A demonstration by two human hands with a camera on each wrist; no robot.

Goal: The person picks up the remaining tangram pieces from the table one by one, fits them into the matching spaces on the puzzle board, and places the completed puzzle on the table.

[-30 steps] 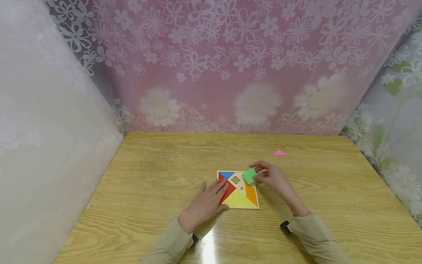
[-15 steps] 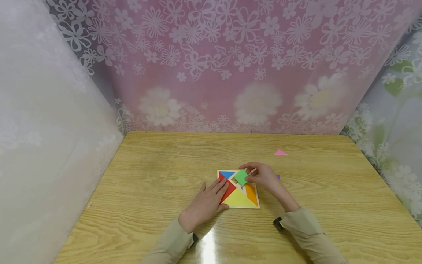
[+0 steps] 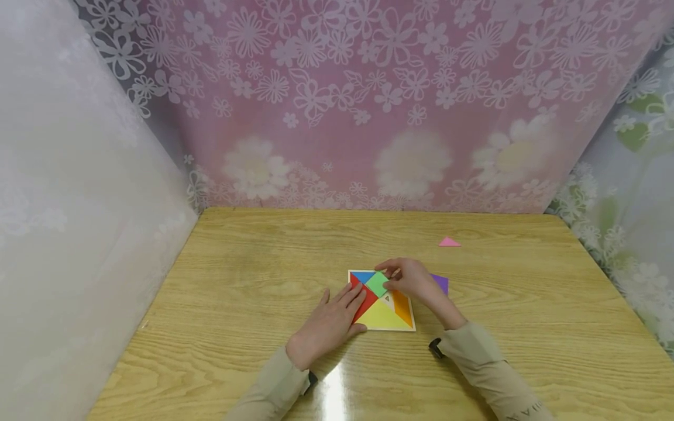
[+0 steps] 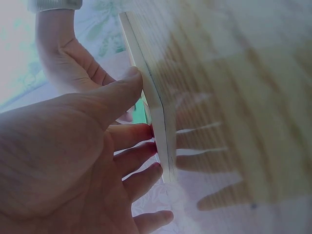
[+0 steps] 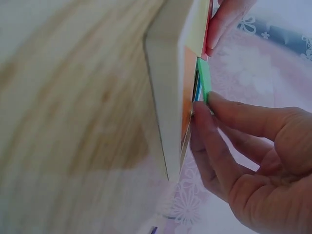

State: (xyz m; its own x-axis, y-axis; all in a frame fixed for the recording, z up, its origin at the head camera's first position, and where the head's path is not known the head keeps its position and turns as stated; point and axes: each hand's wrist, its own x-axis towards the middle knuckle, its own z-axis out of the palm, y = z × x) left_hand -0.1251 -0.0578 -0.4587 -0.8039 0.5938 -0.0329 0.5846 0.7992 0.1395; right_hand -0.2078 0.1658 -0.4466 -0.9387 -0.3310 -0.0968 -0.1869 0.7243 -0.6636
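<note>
A tangram board (image 3: 388, 330) with a pale wooden rim lies on the table. In it sit red (image 3: 370, 305), yellow (image 3: 383, 317), orange (image 3: 402, 310) and blue (image 3: 362, 278) pieces. My left hand (image 3: 329, 321) rests on the red piece with its fingers extended, its thumb at the board's near edge. Between thumb and fingers, my right hand (image 3: 413, 280) pinches a green square tangram piece (image 3: 377, 285) over the board, beside the blue piece. The right wrist view shows the green piece (image 5: 204, 78) tilted, its lower edge raised off the board.
A purple piece (image 3: 440, 283) lies on the table just right of the board, partly hidden by my right hand. Farther back is a pink triangle (image 3: 450, 242). Flowered cloth (image 3: 326, 117) hangs behind the table and at both sides.
My right hand has carried the green square leftward from the board's right edge to the spot beside the blue and red pieces. The purple piece has come into view. The left hand stays put.
</note>
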